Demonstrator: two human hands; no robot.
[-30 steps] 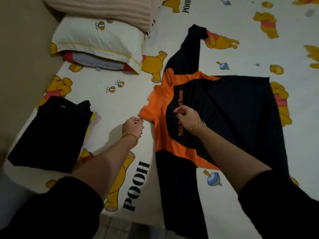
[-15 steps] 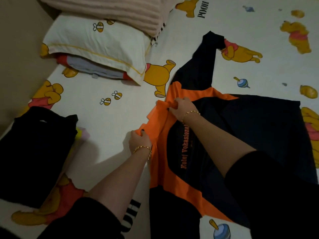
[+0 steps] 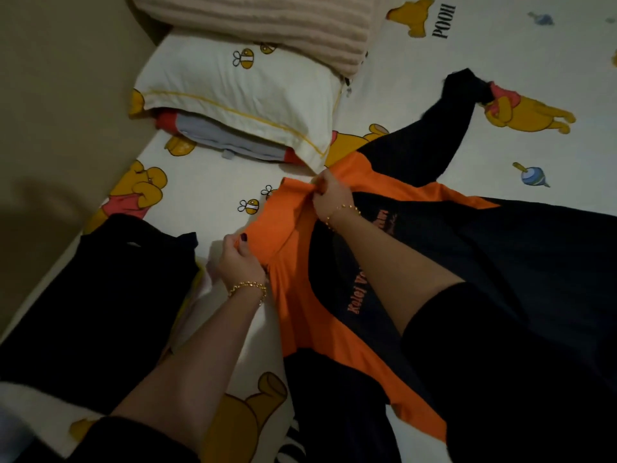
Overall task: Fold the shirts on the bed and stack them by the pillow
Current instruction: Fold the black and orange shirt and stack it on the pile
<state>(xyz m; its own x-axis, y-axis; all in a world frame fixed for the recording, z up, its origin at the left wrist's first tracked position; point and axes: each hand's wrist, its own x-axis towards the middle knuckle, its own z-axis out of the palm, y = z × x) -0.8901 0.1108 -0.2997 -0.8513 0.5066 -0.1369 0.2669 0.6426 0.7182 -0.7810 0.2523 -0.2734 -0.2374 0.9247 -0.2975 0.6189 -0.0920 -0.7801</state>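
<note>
L hand (image 3: 240, 259) low, fingers curled in a pinch; R hand (image 3: 329, 195) further fwd, pinching too; both forearms extended.

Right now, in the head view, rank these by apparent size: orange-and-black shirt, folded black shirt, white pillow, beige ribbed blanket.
1. orange-and-black shirt, clearly largest.
2. folded black shirt, though nearness to the camera inflates it.
3. white pillow.
4. beige ribbed blanket, cut off at the top edge, so unsure against the pillow.

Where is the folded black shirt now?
Head view, lower left: the folded black shirt lies on the bed, left of the left hand, below the pillow.
</note>
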